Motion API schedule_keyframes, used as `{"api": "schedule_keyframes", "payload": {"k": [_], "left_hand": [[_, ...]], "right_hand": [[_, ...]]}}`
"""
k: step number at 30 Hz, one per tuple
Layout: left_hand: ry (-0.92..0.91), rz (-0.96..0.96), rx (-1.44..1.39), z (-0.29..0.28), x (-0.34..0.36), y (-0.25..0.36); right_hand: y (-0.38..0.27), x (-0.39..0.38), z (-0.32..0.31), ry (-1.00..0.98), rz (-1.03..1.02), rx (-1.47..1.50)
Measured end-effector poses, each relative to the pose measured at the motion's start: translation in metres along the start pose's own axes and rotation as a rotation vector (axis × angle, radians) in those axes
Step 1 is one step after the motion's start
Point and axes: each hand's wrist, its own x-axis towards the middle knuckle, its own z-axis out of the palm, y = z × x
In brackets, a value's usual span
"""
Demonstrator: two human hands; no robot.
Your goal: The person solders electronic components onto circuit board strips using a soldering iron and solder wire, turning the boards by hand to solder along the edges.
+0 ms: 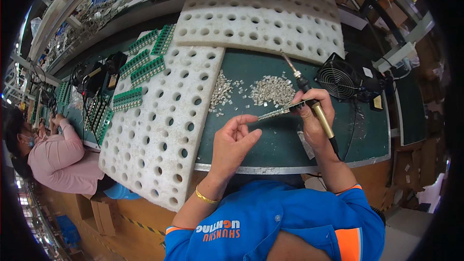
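Note:
My right hand (pixel 316 116) is closed round a soldering iron (pixel 323 122), whose metal tip points up and away. The same hand's thumb and fingers grip one end of a narrow circuit board (pixel 276 113), seen nearly edge-on and lined with small parts. At the board's other end is my left hand (pixel 234 140), its index fingertip at or touching the edge. Thumb and index stand apart there; the remaining fingers are partly curled. Beyond the board lies a pile of small silvery parts (pixel 271 90) on the green work surface (pixel 246 147).
White perforated foam sheets (pixel 157 116) lie left and at the back, bearing green circuit boards (pixel 147 70). A black fan (pixel 336 77) stands at the right, near the iron's dark cable (pixel 355 125). Another person (pixel 63 157) works at the far left.

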Motion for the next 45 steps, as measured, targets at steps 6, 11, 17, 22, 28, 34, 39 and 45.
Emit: {"api": "schedule_keyframes", "payload": {"k": [6, 11, 17, 22, 28, 34, 39, 45], "left_hand": [[0.068, 0.153, 0.353, 0.013, 0.001, -0.006], [0.08, 0.364, 0.537, 0.024, -0.004, -0.002], [0.023, 0.47, 0.589, 0.04, -0.009, 0.006], [0.024, 0.471, 0.57, 0.043, -0.009, 0.007], [0.036, 0.468, 0.58, 0.046, -0.009, 0.015], [0.013, 0.536, 0.596, 0.047, -0.01, 0.019], [0.003, 0.576, 0.623, 0.044, -0.014, 0.02], [0.024, 0.577, 0.62, 0.038, -0.021, 0.021]], "right_hand": [[0.015, 0.006, -0.007, -0.013, 0.107, 0.399], [0.019, 0.011, -0.015, -0.036, 0.22, 0.649], [0.023, 0.018, -0.014, -0.03, 0.35, 0.849], [0.028, 0.017, -0.013, -0.004, 0.396, 0.874], [0.025, 0.021, -0.008, 0.017, 0.398, 0.94], [0.023, 0.026, -0.005, 0.086, 0.433, 0.962], [0.025, 0.03, -0.002, 0.059, 0.461, 0.992], [0.021, 0.037, 0.01, 0.022, 0.479, 0.98]]}}
